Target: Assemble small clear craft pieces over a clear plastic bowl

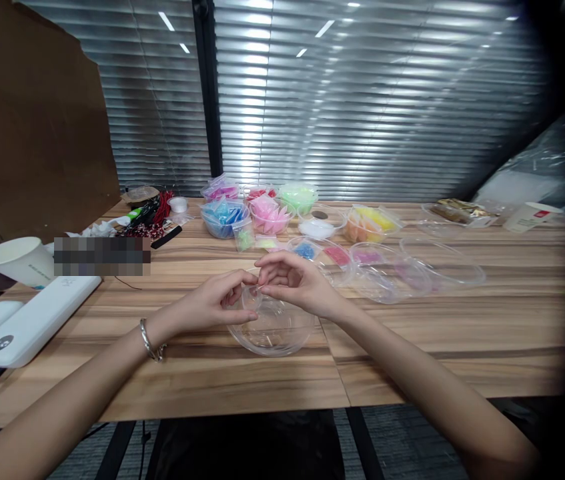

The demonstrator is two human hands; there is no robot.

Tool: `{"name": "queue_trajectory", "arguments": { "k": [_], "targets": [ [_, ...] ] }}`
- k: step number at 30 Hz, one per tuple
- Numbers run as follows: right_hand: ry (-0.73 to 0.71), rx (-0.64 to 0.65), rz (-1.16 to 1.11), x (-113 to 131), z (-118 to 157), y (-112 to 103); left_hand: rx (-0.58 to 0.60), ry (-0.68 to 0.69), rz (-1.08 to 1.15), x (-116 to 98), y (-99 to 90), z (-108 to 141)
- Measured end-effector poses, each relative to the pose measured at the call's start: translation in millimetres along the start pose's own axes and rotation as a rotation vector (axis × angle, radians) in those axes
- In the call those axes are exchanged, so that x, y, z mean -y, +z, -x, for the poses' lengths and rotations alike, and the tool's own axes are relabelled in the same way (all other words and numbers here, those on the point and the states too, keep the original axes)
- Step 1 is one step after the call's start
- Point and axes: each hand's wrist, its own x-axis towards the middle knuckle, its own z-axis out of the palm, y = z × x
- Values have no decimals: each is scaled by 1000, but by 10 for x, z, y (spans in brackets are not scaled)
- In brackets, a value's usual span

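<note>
Both hands meet over a round clear plastic bowl (282, 337) on the wooden table. My left hand (222, 298) is curled round a small clear plastic piece (251, 295), its thumb along the lower side. From the other side my right hand (298, 283) brings thumb and fingertips together at the same piece; anything tiny in that pinch is too small to make out. Behind the hands lie clear lids or dishes with blue bits (305, 250), red bits (337, 255) and pink bits (368, 257).
Tubs of blue (223, 219), pink (271, 217), green (298, 197) and yellow-orange pieces (367, 225) line the back. At left are a paper cup (18, 260) and a white power bank (37, 323). Another cup (529, 217) leans at right.
</note>
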Motion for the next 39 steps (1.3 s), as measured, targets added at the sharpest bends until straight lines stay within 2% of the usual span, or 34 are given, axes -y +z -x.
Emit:
{"name": "queue_trajectory", "arguments": {
  "k": [20, 31, 36, 39],
  "targets": [
    [-47, 27, 45, -8, 5, -11, 2, -32, -32, 14, -3, 5],
    [-79, 65, 188, 5, 14, -10, -11, -16, -41, -4, -3, 4],
    [-93, -48, 187, -5, 6, -32, -109, 39, -65, 19, 25, 10],
    [-55, -35, 257, -25, 6, -42, -171, 104, -117, 34, 51, 11]
  ]
}}
